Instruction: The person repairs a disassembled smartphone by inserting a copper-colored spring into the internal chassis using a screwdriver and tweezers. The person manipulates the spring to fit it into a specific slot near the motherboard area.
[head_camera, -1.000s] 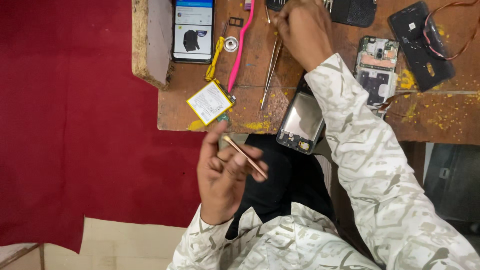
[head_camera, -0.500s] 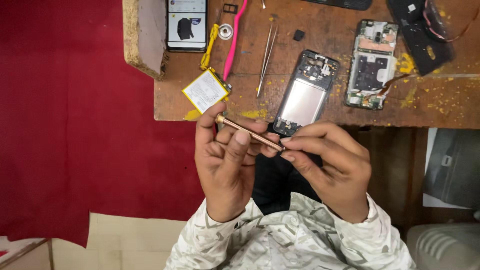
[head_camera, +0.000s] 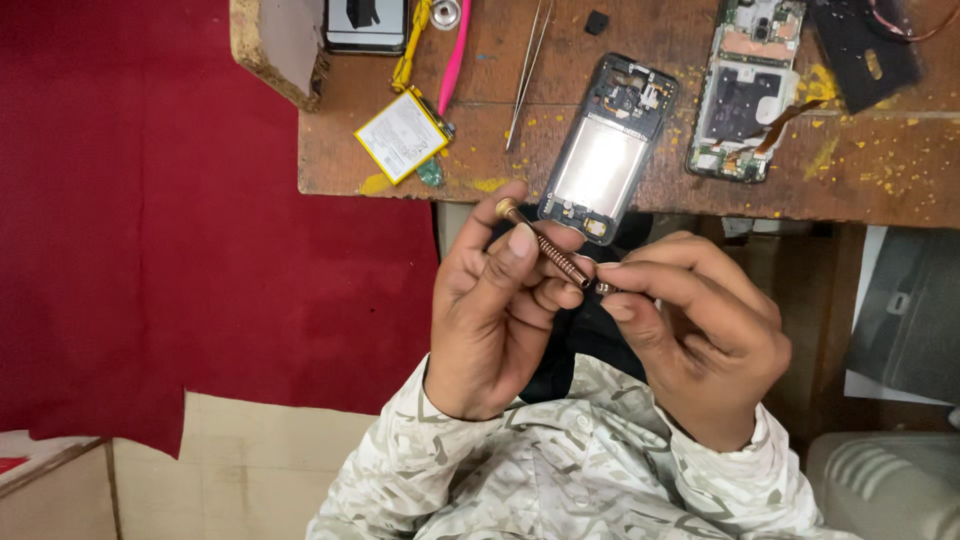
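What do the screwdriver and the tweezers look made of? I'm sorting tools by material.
The screwdriver, held in the left hand with the right hand at its tip, looks like coppery metal: ridged, shiny handle. The tweezers on the wooden bench look like bare steel: thin, silvery, reflective.

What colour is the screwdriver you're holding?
Copper-brown metal, the screwdriver is held between left hand and right hand; head view.

Up at the far edge of the tabletop (head_camera: 700, 195), a phone (head_camera: 366, 24) lies face up, its screen lit pale with a dark shape on it, cut off by the frame. Just nearer than that phone, by the tabletop's front edge, a flat square battery pack (head_camera: 402, 136) lies tilted, its white label edged in yellow.
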